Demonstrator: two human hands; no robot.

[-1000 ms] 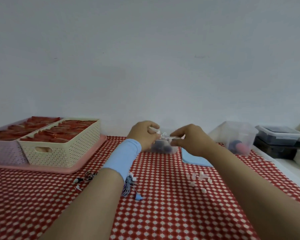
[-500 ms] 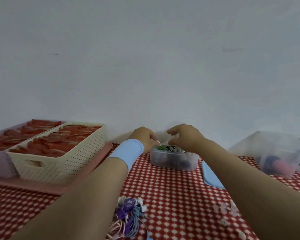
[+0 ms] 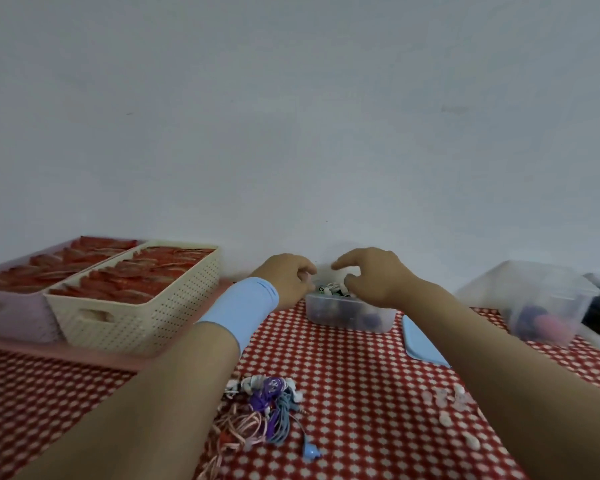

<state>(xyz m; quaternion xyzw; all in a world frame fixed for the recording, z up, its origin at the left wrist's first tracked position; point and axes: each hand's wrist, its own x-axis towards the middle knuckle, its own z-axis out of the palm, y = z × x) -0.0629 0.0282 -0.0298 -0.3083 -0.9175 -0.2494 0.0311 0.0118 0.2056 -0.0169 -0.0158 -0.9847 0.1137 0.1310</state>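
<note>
The 2 arms stretch forward over the desk (image 3: 343, 375). The left hand (image 3: 286, 275) sits at the tub's (image 3: 347, 315) left rim, fingers curled; I cannot tell whether they pinch anything. The right hand (image 3: 371, 277) arches just above the earphones (image 3: 331, 289) in the tub, fingers loosely spread, holding nothing.
</note>
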